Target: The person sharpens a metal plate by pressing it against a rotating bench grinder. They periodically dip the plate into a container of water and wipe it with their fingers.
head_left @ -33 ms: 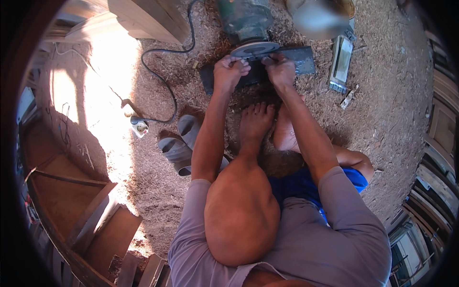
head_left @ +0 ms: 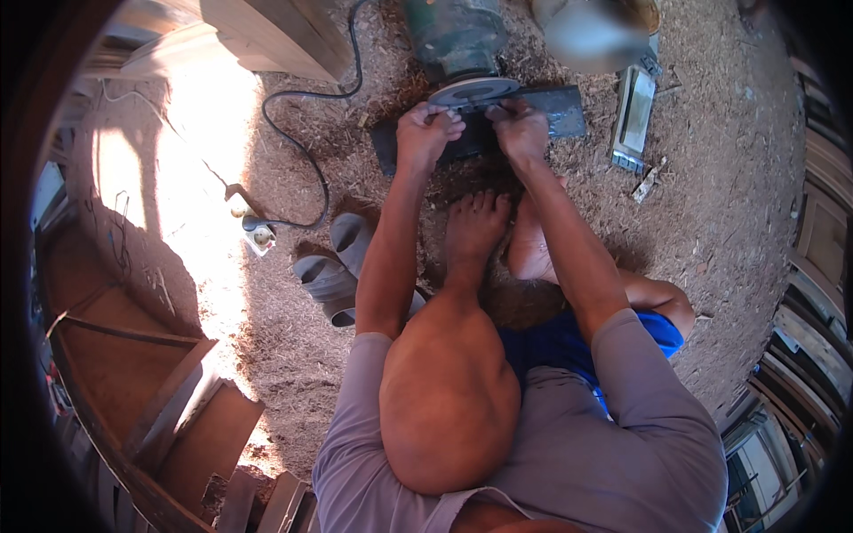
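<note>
My left hand (head_left: 428, 135) and my right hand (head_left: 519, 131) are both closed, close in front of a grey grinding wheel (head_left: 475, 91). The fingers of each are pinched together. Whatever spans the gap between them is too small and dark to name. Behind the wheel stands its green, dusty motor housing (head_left: 456, 40). Beneath my hands a dark flat board (head_left: 565, 111) lies across the ground, sticking out past both wrists. Whether the pinched fingers touch the wheel, I cannot tell.
A black cable (head_left: 313, 160) curves left to a white socket block (head_left: 260, 238). Grey sandals (head_left: 324, 277) lie beside my bare foot (head_left: 475, 226). To the right are a pale oblong block (head_left: 636, 115) and a round container (head_left: 595, 40). Wooden boards (head_left: 200, 435) stand at lower left.
</note>
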Demonstrator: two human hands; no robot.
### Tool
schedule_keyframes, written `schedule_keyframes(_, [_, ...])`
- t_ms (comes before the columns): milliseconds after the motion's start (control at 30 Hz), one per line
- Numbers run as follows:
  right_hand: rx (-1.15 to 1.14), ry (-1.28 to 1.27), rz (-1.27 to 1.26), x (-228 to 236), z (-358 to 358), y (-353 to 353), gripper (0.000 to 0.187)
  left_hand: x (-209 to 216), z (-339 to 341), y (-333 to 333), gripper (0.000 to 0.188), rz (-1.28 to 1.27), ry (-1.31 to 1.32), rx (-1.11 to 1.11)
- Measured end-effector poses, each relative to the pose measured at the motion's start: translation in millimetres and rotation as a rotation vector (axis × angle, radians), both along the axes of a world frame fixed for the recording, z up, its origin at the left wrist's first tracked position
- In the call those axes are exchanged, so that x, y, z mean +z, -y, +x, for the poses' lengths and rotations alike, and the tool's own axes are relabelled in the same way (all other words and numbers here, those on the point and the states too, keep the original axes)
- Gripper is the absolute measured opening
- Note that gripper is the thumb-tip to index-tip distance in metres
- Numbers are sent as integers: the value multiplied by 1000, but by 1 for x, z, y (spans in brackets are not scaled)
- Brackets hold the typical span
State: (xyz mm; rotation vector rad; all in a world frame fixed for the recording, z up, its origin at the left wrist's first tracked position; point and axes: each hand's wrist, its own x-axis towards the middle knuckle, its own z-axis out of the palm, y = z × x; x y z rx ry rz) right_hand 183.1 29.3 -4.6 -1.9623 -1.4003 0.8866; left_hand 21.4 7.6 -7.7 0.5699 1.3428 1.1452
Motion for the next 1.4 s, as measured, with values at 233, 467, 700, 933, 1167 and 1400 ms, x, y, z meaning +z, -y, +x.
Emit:
schedule_keyframes(233, [-12, 5, -112, 4, -3, -3, 34, 0, -3, 1, 14, 15, 26, -7])
schedule_keyframes(467, [-24, -42, -95, 0, -6, -2, 33, 3, -6, 3, 14, 12, 40, 3])
schedule_keyframes(700, [-24, -95, -78, -2, -9, -2, 34, 5, -6, 4, 14, 5, 34, 19])
schedule_keyframes(933, [-31, -85, -118, 7, -14, -1, 33, 5, -10, 6, 14, -2, 34, 32])
schedule_keyframes(1167, [-37, -69, -109, 1, -16, -1, 33, 4, -11, 6, 14, 0, 36, 37])
schedule_keyframes(1400, [-33, -103, -102, -7, -18, -1, 34, 4, -13, 8, 14, 9, 33, 50])
